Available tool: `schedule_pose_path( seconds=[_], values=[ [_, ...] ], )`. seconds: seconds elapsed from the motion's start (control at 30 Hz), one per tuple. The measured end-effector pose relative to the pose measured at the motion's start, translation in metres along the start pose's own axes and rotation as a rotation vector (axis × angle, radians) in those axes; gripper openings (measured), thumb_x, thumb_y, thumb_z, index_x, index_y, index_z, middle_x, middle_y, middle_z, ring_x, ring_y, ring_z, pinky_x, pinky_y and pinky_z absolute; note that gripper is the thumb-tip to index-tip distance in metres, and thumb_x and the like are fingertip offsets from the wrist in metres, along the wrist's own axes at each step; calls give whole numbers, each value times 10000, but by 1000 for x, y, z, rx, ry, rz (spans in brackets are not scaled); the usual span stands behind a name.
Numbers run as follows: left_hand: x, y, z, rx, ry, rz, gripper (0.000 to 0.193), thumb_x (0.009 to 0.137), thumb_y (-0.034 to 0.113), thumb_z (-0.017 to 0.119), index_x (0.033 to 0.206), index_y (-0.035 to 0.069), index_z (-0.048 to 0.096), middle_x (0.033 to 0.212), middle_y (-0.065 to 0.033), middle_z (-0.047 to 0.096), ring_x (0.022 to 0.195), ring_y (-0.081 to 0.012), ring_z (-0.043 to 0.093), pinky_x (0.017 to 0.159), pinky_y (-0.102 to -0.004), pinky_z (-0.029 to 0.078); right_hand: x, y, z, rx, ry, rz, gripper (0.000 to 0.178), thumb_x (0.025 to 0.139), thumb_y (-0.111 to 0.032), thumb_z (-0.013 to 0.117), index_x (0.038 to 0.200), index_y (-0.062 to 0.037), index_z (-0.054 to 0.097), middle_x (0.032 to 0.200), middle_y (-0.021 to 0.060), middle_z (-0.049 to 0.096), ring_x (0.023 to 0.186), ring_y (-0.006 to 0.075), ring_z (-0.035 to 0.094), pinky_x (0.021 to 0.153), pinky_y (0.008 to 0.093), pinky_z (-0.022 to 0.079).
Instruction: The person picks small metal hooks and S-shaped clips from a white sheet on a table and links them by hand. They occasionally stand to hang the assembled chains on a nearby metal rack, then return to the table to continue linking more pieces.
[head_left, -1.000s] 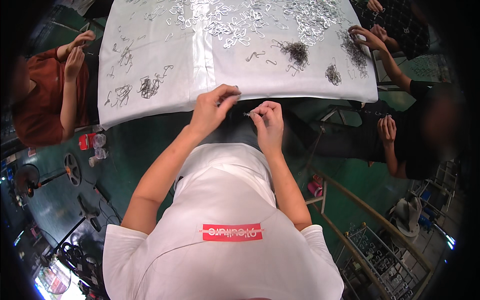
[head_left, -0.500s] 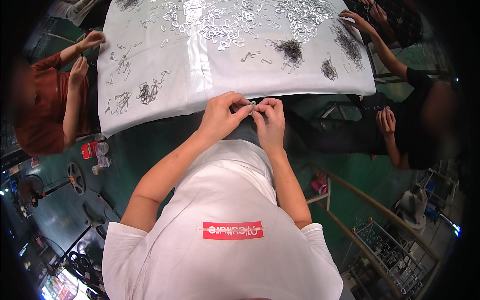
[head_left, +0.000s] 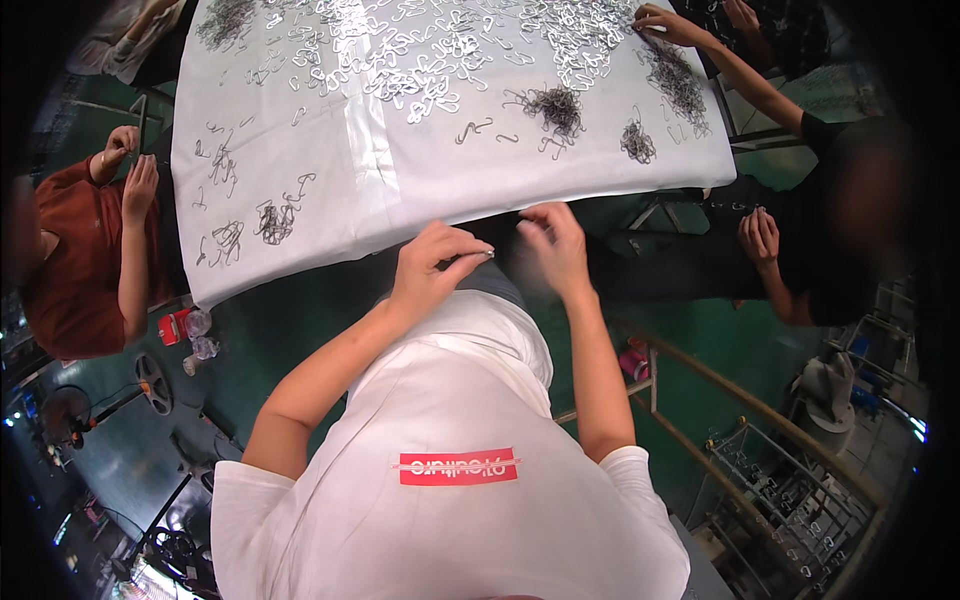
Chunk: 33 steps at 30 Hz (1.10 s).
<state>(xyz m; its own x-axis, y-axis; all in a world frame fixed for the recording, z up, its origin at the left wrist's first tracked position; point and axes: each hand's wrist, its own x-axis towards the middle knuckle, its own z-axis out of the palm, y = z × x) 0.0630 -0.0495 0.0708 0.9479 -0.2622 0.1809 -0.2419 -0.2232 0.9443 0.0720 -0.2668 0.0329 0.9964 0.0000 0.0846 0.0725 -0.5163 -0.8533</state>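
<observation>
Between the thumb and index fingertips of the person's left hand (head_left: pixel 428 268) sits a small, silvery metal piece (head_left: pixel 489 254), pinched at the very tips and too tiny to make out in shape. That hand has its back turned upward, knuckles bent and the other fingers curled in behind the index finger; the bare left forearm (head_left: pixel 345 345) slants up to it from the lower left, elbow bent outward. Just to the right of the pinched fingertips, well clear of them, the right hand (head_left: pixel 562 250) is raised with its fingers bent toward the left and the thumb apart from them, loosely parted; blur softens their outline. Its forearm (head_left: pixel 596 355) stands steeper, leaning slightly left toward the wrist.

Directly beyond both sets of fingers runs the near edge of a table covered with white sheeting (head_left: pixel 450 185). Farther past the left fingertips spreads a broad scatter of shiny, silver bent-metal hooks (head_left: pixel 425 95); beyond the right fingers lies a dark grey, tangled heap of thin wire hooks (head_left: pixel 557 112).
</observation>
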Motion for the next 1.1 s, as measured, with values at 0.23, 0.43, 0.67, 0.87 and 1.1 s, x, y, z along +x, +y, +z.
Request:
schedule_pose_path(
  seconds=[0.23,0.43,0.67,0.87,1.1],
  values=[
    [6,-7,4,-21,29,2,174,723,3,732,884,71,732,827,-44,683,750,-185,592,663,-286,477,107,71,-26,-526,75,110,129,842,-197,639,893,-80,659,933,105,615,838,310,619,738,422,475],
    [8,-7,3,-18,48,25,171,720,7,731,878,72,730,842,-39,692,782,-194,605,697,-295,487,142,88,-14,-897,-142,24,148,842,-237,640,885,-95,655,954,99,617,831,332,617,729,454,472],
    [3,-11,4,-23,81,54,181,724,-18,723,888,59,728,833,-48,679,782,-184,597,701,-290,488,143,91,-12,-834,-39,47,165,854,-241,626,903,-85,646,967,110,615,850,336,623,725,465,478],
    [-3,-10,3,-11,63,65,160,740,-7,721,885,60,726,834,-44,682,784,-180,600,698,-290,487,160,94,9,-982,-61,109,179,827,-199,630,927,-50,642,1044,130,599,883,325,627,752,456,478],
    [-9,-9,-2,-4,81,97,152,748,-1,718,886,62,724,834,-37,683,776,-177,596,690,-288,481,125,59,1,270,-129,559,230,863,-215,661,950,-3,638,707,-51,516,671,63,462,615,226,376]
  ],
)
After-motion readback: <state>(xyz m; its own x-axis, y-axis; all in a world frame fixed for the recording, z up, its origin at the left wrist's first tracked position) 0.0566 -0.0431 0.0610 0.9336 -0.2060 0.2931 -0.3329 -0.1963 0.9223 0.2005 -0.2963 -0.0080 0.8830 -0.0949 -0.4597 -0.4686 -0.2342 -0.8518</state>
